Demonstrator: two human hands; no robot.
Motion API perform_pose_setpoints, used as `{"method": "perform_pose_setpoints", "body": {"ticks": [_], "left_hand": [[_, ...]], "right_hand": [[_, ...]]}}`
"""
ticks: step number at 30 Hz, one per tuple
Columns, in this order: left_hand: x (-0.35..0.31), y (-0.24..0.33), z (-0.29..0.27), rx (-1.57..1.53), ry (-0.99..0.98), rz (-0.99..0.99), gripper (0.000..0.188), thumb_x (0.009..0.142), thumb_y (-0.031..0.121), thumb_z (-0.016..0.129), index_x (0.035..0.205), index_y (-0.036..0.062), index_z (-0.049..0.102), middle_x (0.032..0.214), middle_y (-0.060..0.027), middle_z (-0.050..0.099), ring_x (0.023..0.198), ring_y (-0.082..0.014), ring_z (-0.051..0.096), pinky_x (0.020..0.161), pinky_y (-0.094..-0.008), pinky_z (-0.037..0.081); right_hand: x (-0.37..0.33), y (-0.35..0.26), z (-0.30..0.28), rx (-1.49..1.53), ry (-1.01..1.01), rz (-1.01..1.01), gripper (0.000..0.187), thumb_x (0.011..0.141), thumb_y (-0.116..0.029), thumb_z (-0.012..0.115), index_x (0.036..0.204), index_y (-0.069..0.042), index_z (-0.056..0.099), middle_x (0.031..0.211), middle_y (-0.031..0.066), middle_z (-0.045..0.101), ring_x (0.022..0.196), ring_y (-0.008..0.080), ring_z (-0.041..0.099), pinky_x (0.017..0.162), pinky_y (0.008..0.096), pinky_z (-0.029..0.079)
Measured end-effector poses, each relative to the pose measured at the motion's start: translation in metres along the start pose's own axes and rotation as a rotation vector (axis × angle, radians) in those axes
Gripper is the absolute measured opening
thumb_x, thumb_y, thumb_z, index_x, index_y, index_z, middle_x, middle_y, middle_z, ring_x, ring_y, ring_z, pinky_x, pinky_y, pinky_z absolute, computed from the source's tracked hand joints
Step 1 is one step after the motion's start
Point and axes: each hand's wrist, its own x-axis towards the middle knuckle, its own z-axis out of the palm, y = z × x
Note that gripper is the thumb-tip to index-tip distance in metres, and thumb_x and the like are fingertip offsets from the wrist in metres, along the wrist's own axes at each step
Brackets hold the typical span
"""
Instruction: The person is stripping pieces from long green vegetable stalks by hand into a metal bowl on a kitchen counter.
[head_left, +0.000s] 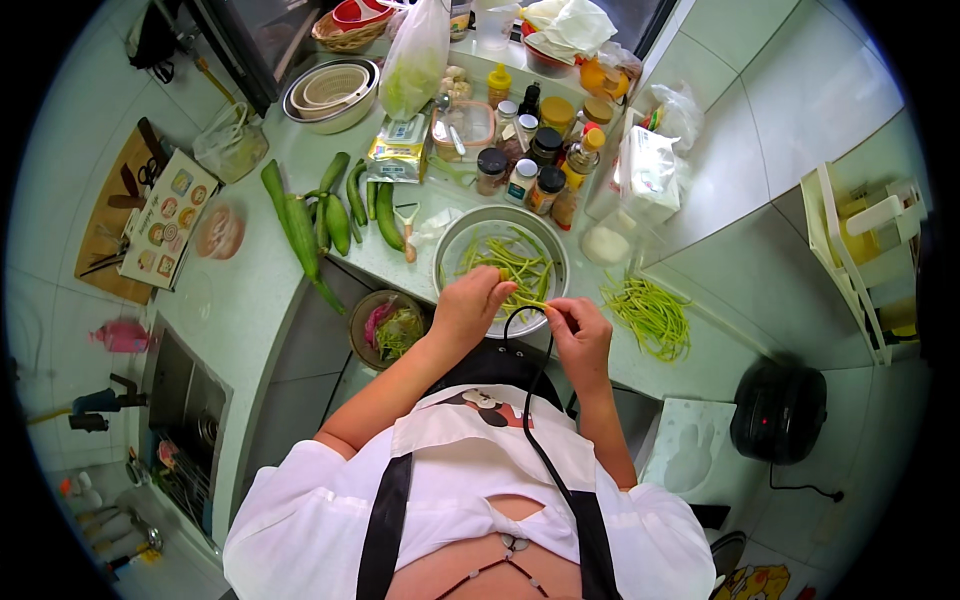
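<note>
A round metal bowl (pixel 447 250) sits at the counter's near edge, with green bean pieces (pixel 522 262) inside. Over its near part, my left hand (pixel 470 312) is closed, thumb and fingers pinched on a green bean. My right hand (pixel 584 342) is just to the right, pinching a green bean (pixel 538 304) between thumb and fingertips. The fingers partly hide what they hold. To the right of the bowl lies a loose pile of long green beans (pixel 648 318). A smaller bowl (pixel 362 352) of green scraps and a pink bag stands below left.
Green gourds (pixel 300 222), a cucumber (pixel 388 215) and a peeler (pixel 408 240) lie left of the bowl. Behind it stand several seasoning jars (pixel 521 182). A black cord (pixel 527 400) hangs in front of my hands. The sink (pixel 190 400) is at far left.
</note>
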Motion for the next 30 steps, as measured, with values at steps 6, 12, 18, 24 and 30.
{"method": "perform_pose_setpoints", "body": {"ticks": [6,12,18,24,30], "left_hand": [[-0.003,-0.006,-0.004,-0.369,-0.086,-0.212,0.033,0.096,0.027,0.047,0.076,0.0015,0.050,0.067,-0.0095,0.051,0.057,-0.0195,0.052,0.053,-0.0303,0.041],[-0.006,-0.010,-0.004,-0.247,-0.104,-0.170,0.029,0.094,0.026,0.049,0.077,0.0018,0.051,0.069,-0.0126,0.052,0.059,-0.0279,0.052,0.053,-0.0343,0.042],[-0.012,-0.011,-0.003,0.080,-0.188,0.062,0.021,0.088,0.024,0.056,0.079,0.0045,0.054,0.076,-0.0121,0.055,0.067,-0.0323,0.056,0.056,-0.0391,0.045],[-0.022,-0.012,-0.006,0.199,-0.343,0.122,0.017,0.085,0.023,0.060,0.079,0.0075,0.055,0.077,-0.0097,0.056,0.070,-0.0318,0.058,0.058,-0.0405,0.047],[-0.042,-0.056,-0.035,0.320,-0.200,-0.061,0.021,0.086,0.028,0.057,0.082,0.0073,0.059,0.080,-0.0126,0.060,0.072,-0.0338,0.060,0.062,-0.0433,0.048]], "right_hand": [[0.000,0.014,0.011,0.231,0.082,0.196,0.006,0.081,-0.006,0.065,0.084,-0.001,0.064,0.070,0.0038,0.057,0.055,0.0089,0.049,0.051,0.0235,0.039],[0.004,0.000,0.018,0.147,0.053,0.074,0.006,0.081,-0.006,0.066,0.084,-0.001,0.064,0.069,0.0035,0.056,0.054,0.0077,0.048,0.050,0.0224,0.038],[0.010,0.001,0.023,0.233,0.102,0.120,0.006,0.081,-0.006,0.065,0.084,0.000,0.064,0.069,0.0026,0.056,0.054,0.0069,0.047,0.050,0.0220,0.038],[0.019,0.010,0.039,0.390,0.084,0.169,0.008,0.086,-0.009,0.062,0.089,-0.001,0.063,0.073,0.0006,0.058,0.058,0.0060,0.049,0.053,0.0197,0.039],[0.038,0.033,0.033,1.085,0.053,0.533,0.016,0.095,-0.021,0.051,0.100,-0.007,0.056,0.082,0.0019,0.063,0.069,0.0089,0.061,0.059,0.0212,0.048]]}}
